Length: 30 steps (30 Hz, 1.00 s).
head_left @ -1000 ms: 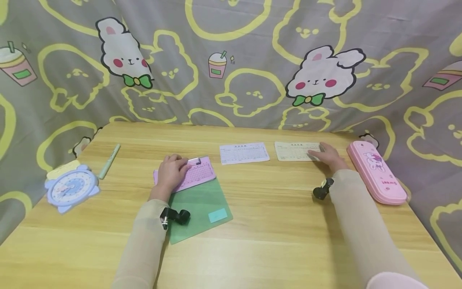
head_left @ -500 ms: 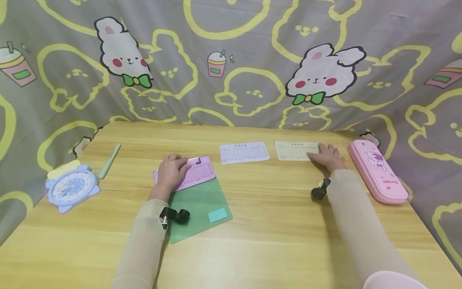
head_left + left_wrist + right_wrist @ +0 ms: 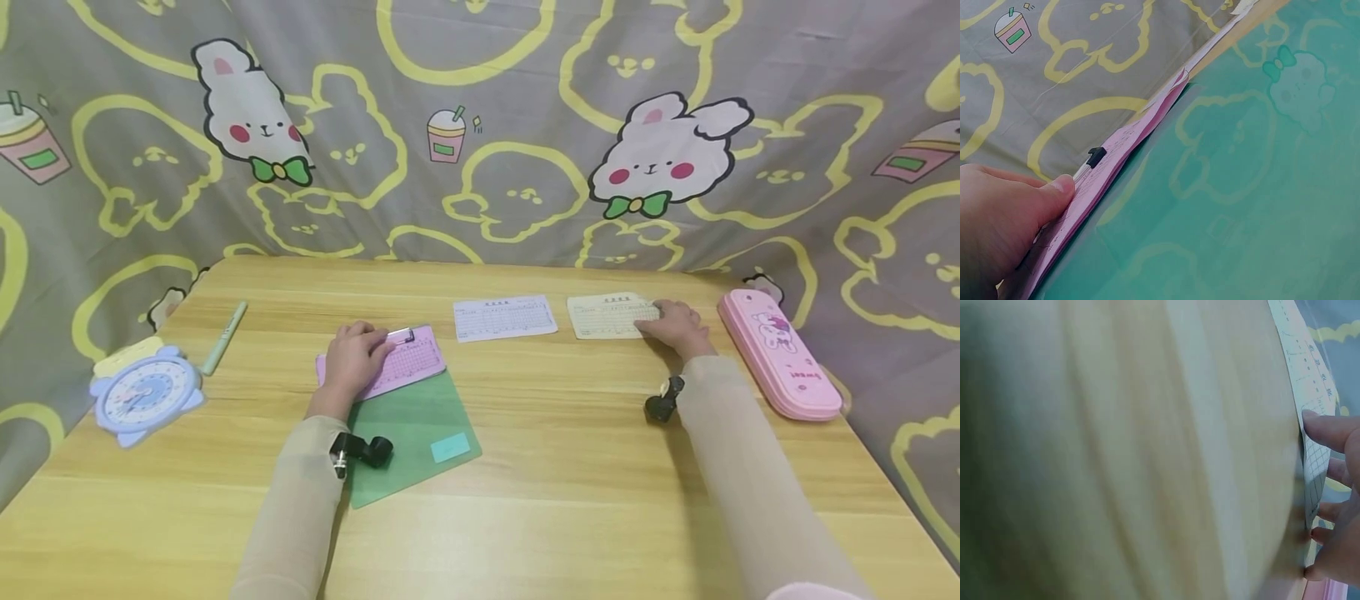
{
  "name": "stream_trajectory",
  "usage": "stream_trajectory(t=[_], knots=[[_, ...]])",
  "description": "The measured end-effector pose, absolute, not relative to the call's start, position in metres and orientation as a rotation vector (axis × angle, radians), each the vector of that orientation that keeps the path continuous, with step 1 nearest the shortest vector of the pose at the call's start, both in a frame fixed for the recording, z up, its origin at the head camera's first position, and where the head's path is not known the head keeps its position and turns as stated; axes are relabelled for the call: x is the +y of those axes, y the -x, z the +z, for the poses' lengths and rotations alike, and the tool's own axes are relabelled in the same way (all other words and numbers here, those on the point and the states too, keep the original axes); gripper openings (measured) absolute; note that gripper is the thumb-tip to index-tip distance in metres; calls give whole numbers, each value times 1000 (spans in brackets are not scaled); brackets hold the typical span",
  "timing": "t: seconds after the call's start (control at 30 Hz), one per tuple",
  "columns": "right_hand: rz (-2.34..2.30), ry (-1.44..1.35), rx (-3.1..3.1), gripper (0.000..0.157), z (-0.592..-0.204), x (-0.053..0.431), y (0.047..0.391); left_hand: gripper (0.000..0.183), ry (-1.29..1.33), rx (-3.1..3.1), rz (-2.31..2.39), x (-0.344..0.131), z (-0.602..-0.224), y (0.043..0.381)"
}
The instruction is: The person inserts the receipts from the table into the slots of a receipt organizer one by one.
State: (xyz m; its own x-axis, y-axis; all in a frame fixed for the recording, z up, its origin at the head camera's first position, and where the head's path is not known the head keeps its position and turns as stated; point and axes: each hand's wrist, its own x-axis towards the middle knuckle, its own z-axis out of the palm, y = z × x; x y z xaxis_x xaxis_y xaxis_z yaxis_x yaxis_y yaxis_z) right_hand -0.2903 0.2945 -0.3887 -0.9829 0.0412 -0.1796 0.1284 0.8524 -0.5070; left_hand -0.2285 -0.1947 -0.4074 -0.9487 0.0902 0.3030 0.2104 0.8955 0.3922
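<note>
Yellow slip, far right, its right end clamped between right hand's thumb and fingers.
Left hand pinches clip; both forearms reach far.

The head camera looked forward and down across the table, covering the left hand, the right hand and the curtain behind. The left wrist camera faced the pink slip at close range, low over the green clipboard; the head view shared both. The right wrist camera faced the table closely, sharing the cream slip with the head view.
</note>
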Motion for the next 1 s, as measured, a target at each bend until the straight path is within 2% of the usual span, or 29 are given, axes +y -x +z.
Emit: stream_trajectory(t=[0.27,0.57,1.0], knots=[[-816,-131,2927,63,-390,290,287,34,219,-2792,-614,-196,-409,227],[-709,-43,2777,88,-389,300,288,33,237,-2786,-605,-196,-410,228],[-679,-54,2799,86,-388,300,287,35,224,-2794,-612,-195,-410,230]])
